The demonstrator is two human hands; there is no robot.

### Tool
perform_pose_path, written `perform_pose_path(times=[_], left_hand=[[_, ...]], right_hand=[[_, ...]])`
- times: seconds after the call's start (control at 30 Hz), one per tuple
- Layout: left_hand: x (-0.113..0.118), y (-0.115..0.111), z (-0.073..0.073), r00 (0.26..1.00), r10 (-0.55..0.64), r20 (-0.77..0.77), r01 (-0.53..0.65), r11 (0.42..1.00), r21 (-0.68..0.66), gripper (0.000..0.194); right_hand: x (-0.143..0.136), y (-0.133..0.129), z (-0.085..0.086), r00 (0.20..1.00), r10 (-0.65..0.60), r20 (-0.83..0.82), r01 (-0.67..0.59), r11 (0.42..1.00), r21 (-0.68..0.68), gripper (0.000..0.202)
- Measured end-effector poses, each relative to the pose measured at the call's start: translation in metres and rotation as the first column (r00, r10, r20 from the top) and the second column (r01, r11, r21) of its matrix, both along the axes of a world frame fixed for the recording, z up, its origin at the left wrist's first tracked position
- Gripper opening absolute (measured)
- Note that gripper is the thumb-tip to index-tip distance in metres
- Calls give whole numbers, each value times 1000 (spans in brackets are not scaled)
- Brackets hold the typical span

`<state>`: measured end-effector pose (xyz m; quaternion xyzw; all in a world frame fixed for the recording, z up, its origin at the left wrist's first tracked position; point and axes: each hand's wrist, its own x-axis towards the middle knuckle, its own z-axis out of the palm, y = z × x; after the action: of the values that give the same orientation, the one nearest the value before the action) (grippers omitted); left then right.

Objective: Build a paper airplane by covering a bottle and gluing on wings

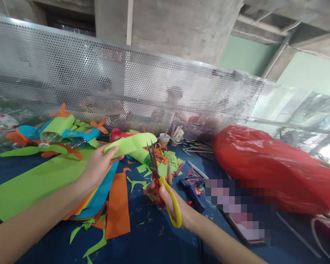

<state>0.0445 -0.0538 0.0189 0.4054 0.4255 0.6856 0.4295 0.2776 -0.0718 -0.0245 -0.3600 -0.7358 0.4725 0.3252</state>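
Note:
Between the thumb and fingers of my left hand is a long piece of light green paper with a rounded far end. My right hand grips scissors with yellow and red handles. Their blades point up, slightly parted, close to the rounded end of the paper; I cannot tell whether they touch it. Under my left forearm lie a large green sheet, blue sheets and an orange strip.
Bottle planes with paper propellers stand at the left. Green scraps, a cup of markers and a blue tool lie mid-table. At right are a red plastic bag and a blurred-out phone-like object. A perforated metal screen rises behind.

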Motion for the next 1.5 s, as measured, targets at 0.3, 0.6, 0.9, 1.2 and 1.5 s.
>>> perform_pose_path(times=[0.3, 0.6, 0.9, 1.2, 1.5], left_hand=[[2, -6, 10, 1000, 13, -10, -13, 998, 59, 27], [22, -21, 6, 991, -82, -106, 87, 995, 38, 29], [26, -27, 6, 985, -146, -95, 148, 989, 12, 32], [29, -28, 3, 986, -143, -81, 144, 990, 8, 34], [28, -28, 4, 987, -135, -84, 136, 991, 13, 32]], right_hand=[[7, -9, 8, 983, 101, 155, -105, 994, 18, 53], [7, -11, 12, 977, 66, 202, -94, 987, 133, 53], [6, -12, 13, 980, 32, 195, -76, 972, 223, 49], [5, -12, 10, 985, 31, 171, -65, 979, 195, 49], [5, -13, 12, 984, 26, 176, -65, 972, 225, 48]])
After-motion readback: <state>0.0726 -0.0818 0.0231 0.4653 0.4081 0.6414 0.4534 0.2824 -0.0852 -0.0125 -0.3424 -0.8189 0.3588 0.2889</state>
